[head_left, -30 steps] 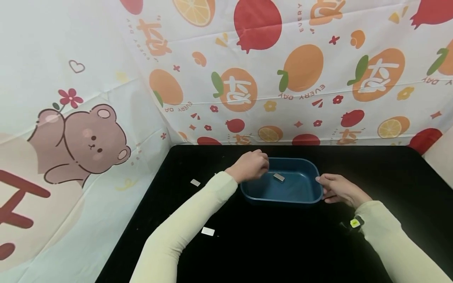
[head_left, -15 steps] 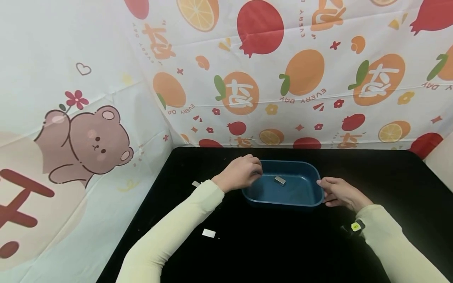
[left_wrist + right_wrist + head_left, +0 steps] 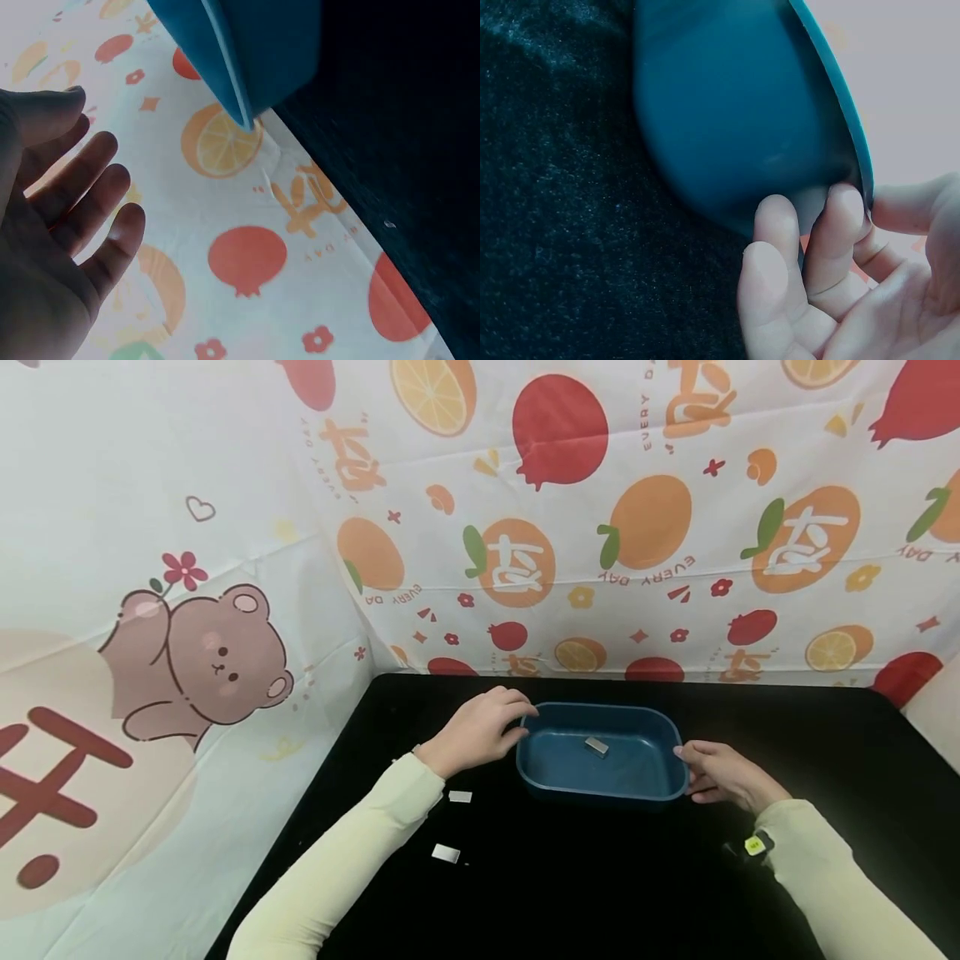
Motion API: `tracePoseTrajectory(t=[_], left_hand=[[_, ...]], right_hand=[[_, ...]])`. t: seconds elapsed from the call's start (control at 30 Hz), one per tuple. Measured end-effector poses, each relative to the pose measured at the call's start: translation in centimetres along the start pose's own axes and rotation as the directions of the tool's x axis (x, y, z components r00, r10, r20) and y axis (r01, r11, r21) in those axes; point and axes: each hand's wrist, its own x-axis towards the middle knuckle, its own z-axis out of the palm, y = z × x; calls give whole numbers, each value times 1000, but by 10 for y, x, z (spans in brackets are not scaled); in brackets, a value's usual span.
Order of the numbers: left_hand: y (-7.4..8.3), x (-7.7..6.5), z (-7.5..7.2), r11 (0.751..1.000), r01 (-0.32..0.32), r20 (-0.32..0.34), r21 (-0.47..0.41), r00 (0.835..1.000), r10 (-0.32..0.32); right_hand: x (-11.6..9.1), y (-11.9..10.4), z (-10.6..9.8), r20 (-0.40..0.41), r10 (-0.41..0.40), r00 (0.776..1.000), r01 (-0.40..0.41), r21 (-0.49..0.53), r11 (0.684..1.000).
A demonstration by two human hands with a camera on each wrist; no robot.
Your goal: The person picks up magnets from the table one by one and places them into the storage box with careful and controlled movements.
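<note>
A blue rectangular basin (image 3: 600, 791) sits on the black table, with a small grey rectangular block (image 3: 597, 747) lying inside it. At its right end my right hand (image 3: 731, 774) pinches the rim, thumb on the outside edge and fingers against the wall, as the right wrist view shows on the basin (image 3: 735, 97). My left hand (image 3: 480, 729) is at the basin's left rim, fingers spread and loosely bent, holding nothing. In the left wrist view that hand (image 3: 67, 172) is apart from the basin (image 3: 281, 52).
Two small white rectangular pieces (image 3: 461, 797) lie on the black table (image 3: 570, 885) below the left forearm's cuff. A printed fruit cloth (image 3: 570, 560) stands behind the table, and a bear-printed cloth (image 3: 225, 652) on the left.
My left hand has moved left from above the basin to its left rim, and its fingers have spread. One white piece has come into sight from behind the arm. The right hand keeps its grip.
</note>
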Motion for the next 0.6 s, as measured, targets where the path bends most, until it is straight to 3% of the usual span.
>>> tracePoseTrajectory(t=[0.6], left_hand=[[-36,-61,-19,990,138,-17,6,990,-138]], right_hand=[[0,0,1,-4,10,1000,-10,2,1000]])
